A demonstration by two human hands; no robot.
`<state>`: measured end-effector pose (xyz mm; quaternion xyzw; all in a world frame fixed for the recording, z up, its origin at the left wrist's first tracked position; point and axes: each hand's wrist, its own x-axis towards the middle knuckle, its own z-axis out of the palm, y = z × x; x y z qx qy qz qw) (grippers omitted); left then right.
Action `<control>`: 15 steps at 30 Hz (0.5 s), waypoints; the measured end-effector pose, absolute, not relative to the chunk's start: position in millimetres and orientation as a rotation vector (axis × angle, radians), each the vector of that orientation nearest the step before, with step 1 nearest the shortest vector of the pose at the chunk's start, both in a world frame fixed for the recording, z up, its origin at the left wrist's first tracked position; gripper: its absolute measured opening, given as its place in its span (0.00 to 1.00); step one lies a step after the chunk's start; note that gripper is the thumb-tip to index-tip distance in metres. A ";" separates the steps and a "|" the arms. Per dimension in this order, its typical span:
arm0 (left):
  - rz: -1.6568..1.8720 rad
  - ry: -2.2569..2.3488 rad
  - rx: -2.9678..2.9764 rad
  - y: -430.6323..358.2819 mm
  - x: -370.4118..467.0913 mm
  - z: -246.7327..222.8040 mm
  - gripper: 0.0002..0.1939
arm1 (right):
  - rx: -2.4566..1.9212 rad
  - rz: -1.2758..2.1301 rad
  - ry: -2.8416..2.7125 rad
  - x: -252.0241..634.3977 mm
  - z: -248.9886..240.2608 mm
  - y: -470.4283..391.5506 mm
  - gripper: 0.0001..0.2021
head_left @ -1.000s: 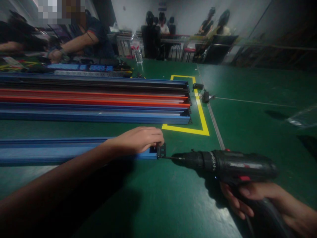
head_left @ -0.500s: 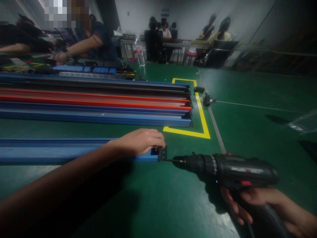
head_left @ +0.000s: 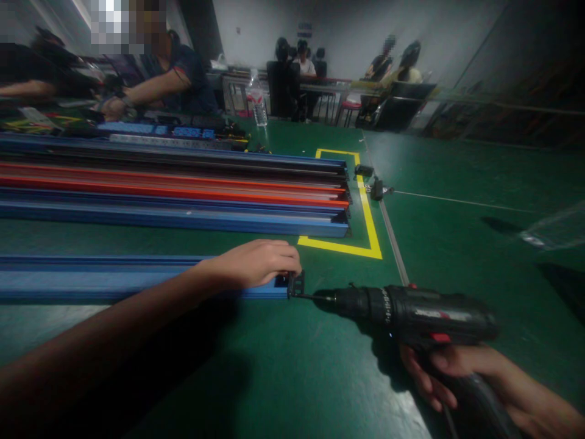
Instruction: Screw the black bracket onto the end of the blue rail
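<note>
My right hand (head_left: pixel 457 372) grips a black cordless drill (head_left: pixel 429 311) by its handle, a finger near the red trigger. The drill lies level, its long thin bit (head_left: pixel 315 297) pointing left and meeting the lower part of a black end bracket (head_left: pixel 297 284). That bracket sits at the right end of a long blue rail (head_left: pixel 137 279). My left hand (head_left: pixel 262 262) is closed over the rail's end, its fingertips curled at the bracket; part of the bracket is hidden beneath them.
Beyond lie several long blue, black and red rails (head_left: pixel 183 213), ending inside a yellow tape outline (head_left: pixel 372 225) on the green table (head_left: pixel 283 372). Small black parts (head_left: pixel 377 189) lie right of the tape, one with a thin cord. A water bottle (head_left: pixel 258 103) stands farther back; people sit or work beyond.
The whole view has shifted slightly, with the rails and drill appearing a little farther left. Both hands keep their holds, and the bit still meets the bracket.
</note>
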<state>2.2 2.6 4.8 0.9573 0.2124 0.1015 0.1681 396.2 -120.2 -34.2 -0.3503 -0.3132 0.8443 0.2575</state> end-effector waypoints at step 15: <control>0.232 0.625 2.763 2.3 2.7 4.8 0.18 | -0.898 2.301 -0.840 393.3 -30.4 -117.8 0.16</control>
